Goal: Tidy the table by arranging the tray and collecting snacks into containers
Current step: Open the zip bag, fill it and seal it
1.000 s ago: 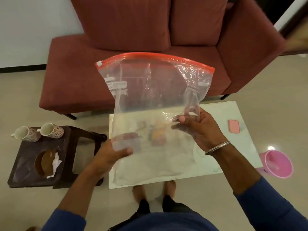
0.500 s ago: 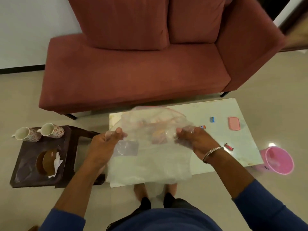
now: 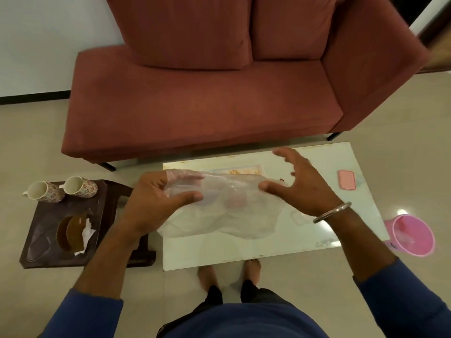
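2 bare feet (image 3: 229, 272) stand at the near edge of 1 pale glass-topped table (image 3: 280, 245). Over it, 2 hands work 1 clear plastic bag (image 3: 227, 215). The bag is thin, crumpled and see-through, sagging toward the tabletop; something reddish shows dimly through it, too blurred to identify. The left hand (image 3: 151, 203) pinches the bag's left end, thumb underneath and fingers curled over the film. The right hand (image 3: 300, 189), with 1 metal bangle (image 3: 332, 212) at the wrist, is spread wide with fingers splayed, thumb at the bag's right end, gripping nothing.

To the left, 1 dark tray (image 3: 48, 242) rests on 1 dark stool (image 3: 117, 203) and carries 2 floral cups (image 3: 61, 189), 1 brown saucer (image 3: 70, 231) and 1 crumpled white tissue (image 3: 86, 234). To the right, 1 pink bucket (image 3: 412, 235) sits on the floor just beside the table. Farther back on the table lies 1 pink rectangular lid (image 3: 347, 179). Beyond it stands 1 dark red sofa (image 3: 202, 106) with 2 back cushions.
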